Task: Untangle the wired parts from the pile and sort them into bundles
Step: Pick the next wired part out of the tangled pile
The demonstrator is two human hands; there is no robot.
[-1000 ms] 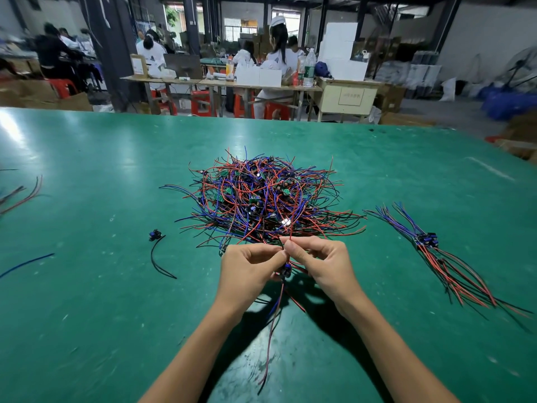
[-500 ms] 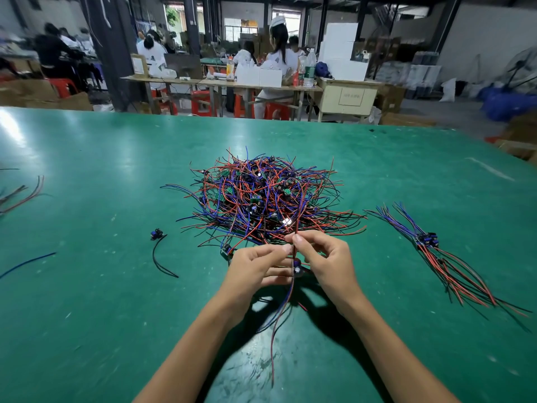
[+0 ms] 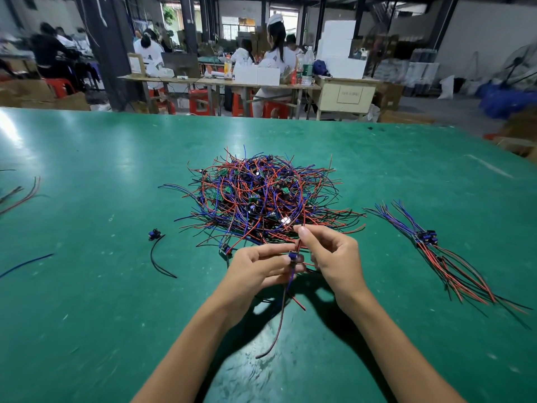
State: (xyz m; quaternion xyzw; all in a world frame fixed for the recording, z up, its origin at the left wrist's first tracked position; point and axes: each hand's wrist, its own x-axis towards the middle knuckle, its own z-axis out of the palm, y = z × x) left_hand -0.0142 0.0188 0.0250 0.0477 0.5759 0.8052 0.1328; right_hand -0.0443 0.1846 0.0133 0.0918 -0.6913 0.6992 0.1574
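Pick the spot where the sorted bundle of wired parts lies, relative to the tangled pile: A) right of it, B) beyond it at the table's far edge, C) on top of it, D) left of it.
A: the sorted bundle lies on the green table to the right of the tangled pile, apart from it.

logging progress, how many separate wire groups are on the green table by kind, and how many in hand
Tangled pile: 1
Sorted bundle: 1
Wired part held in both hands: 1
Single black-wired part lying apart: 1
Loose wire groups at left edge: 2
Total: 6
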